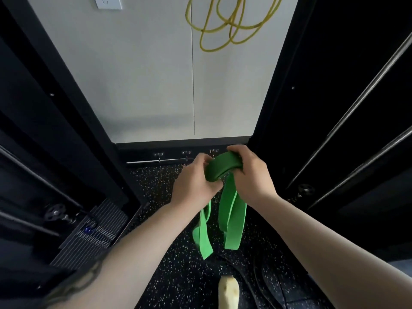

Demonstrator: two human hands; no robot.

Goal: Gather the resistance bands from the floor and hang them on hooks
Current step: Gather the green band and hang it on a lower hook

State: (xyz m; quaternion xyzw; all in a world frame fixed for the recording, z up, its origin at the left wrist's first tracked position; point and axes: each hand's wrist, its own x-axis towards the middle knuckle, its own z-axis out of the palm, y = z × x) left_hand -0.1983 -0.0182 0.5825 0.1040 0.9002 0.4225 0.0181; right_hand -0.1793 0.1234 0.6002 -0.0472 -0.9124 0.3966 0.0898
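A wide green resistance band [231, 210] is bunched between both hands in front of me, its loops hanging down toward the speckled floor. My left hand [194, 181] grips the folded top of the band from the left. My right hand [249, 172] closes over the same fold from the right. A thin yellow resistance tube [225, 25] hangs in loops on the white wall at the top; what holds it lies above the frame. A black band [258, 284] lies on the floor by my feet.
Black rack frames [66, 130] stand on both sides, with steel bars [356, 101] on the right. A low black rail with small metal hooks [186, 153] runs along the wall's base. A pale shoe tip [228, 291] shows at the bottom.
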